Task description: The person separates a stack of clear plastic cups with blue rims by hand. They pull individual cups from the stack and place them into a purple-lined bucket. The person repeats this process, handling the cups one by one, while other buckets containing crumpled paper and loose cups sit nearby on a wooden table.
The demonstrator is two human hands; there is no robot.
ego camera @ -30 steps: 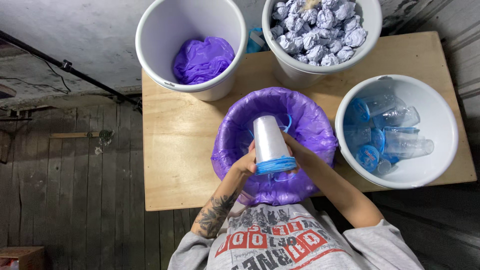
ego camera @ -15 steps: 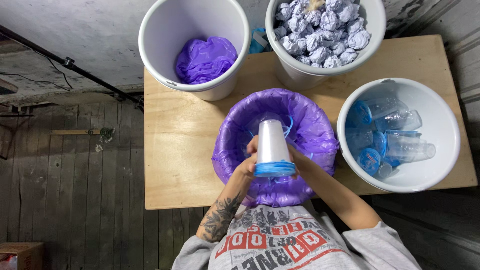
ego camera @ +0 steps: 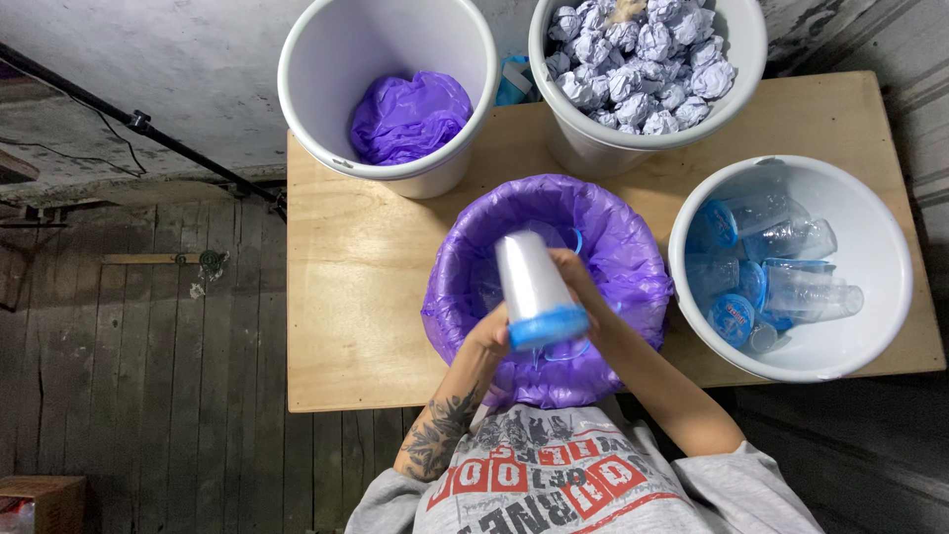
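Note:
I hold a clear plastic jar (ego camera: pixel 532 287) with a blue lid over the bucket lined with a purple bag (ego camera: pixel 613 237), lid end towards me. My left hand (ego camera: pixel 486 336) grips the jar near the lid from the left. My right hand (ego camera: pixel 578 282) holds its right side. The jar tilts with its base pointing away from me into the bag. Something small and blue lies inside the bag, partly hidden by the jar.
On the wooden table (ego camera: pixel 346 287) stand three white buckets: one with a crumpled purple bag (ego camera: pixel 410 114), one heaped with crumpled paper balls (ego camera: pixel 643 54), one at right (ego camera: pixel 870 237) with several clear blue-lidded jars. Wooden floorboards lie to the left.
The jar has tilted and shifted slightly left in my hands; both hands stay on it above the purple-lined bucket.

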